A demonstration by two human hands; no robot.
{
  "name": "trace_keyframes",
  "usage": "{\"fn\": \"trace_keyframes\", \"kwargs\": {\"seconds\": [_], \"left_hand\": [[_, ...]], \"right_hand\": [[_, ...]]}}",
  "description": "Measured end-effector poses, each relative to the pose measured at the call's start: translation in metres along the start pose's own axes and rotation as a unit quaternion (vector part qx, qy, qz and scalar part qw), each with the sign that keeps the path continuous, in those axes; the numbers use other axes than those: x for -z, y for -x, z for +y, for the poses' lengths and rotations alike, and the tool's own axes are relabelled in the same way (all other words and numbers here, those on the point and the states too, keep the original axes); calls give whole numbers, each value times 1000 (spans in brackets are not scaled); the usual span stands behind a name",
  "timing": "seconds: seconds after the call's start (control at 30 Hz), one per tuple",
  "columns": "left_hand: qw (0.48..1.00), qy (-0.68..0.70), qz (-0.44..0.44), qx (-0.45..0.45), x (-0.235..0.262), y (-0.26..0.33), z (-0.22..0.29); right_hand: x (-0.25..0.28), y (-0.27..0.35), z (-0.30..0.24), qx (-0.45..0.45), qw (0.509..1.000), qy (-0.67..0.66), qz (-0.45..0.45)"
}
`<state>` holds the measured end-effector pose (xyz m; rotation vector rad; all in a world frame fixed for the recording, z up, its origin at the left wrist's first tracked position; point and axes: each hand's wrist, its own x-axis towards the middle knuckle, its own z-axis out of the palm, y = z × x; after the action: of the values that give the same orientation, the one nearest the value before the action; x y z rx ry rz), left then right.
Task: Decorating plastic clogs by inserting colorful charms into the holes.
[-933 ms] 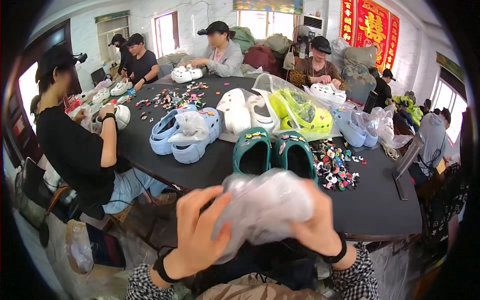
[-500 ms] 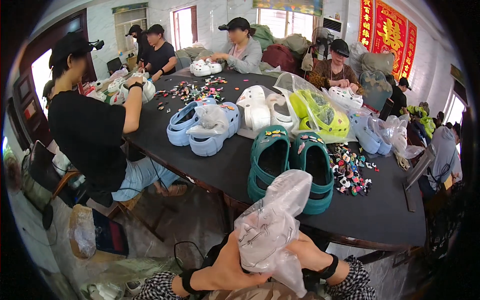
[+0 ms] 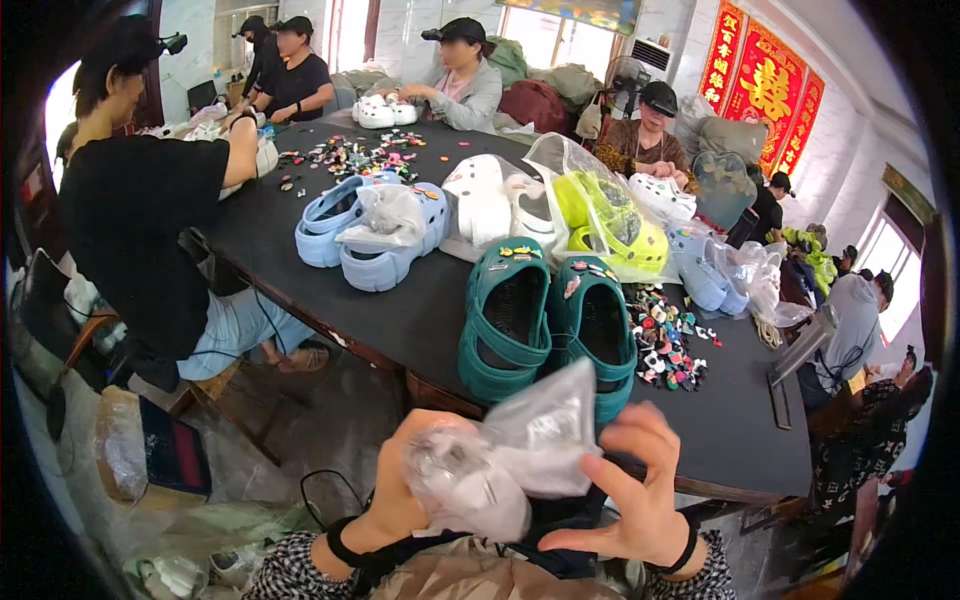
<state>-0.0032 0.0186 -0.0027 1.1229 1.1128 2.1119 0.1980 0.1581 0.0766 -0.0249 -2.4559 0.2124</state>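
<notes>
A crumpled clear plastic bag (image 3: 505, 455) is held low in front of me, below the table edge. My left hand (image 3: 400, 495) grips its bunched left part. My right hand (image 3: 640, 495) touches the bag's right side with fingers spread. Just beyond, a pair of dark green clogs (image 3: 545, 320) with small charms stands on the black table (image 3: 420, 310). Right of them lies a pile of small colourful charms (image 3: 665, 345).
Light blue clogs (image 3: 375, 235) with a plastic bag, white clogs (image 3: 490, 205) and yellow-green clogs in a clear bag (image 3: 600, 220) sit further back. A person in black (image 3: 145, 220) sits at the left; several others sit around the far side. More charms (image 3: 350, 155) lie far left.
The bag has been lowered and pulled toward me, and squeezed more tightly in my left hand. My right hand has opened its fingers along the bag's right side.
</notes>
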Motion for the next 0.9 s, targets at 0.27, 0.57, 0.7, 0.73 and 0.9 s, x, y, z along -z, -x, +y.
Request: {"fn": "trace_keyframes", "kwargs": {"seconds": [0.27, 0.57, 0.7, 0.73, 0.9], "left_hand": [[983, -64, -35, -168, -46, -32, -10], [882, -386, -65, -264, -44, -80, -15], [779, -573, -30, -253, -25, -75, -48], [764, -591, -26, -257, -24, -74, -52], [752, -603, -30, -265, -23, -70, -61]], "right_hand": [[-28, 10, 1, -26, 986, -157, -49], [47, -62, 34, -55, 985, 138, 84], [35, -106, 49, 60, 965, 257, 10], [27, -116, 49, 60, 964, 258, 10], [-20, -147, 65, 210, 916, 312, -141]]}}
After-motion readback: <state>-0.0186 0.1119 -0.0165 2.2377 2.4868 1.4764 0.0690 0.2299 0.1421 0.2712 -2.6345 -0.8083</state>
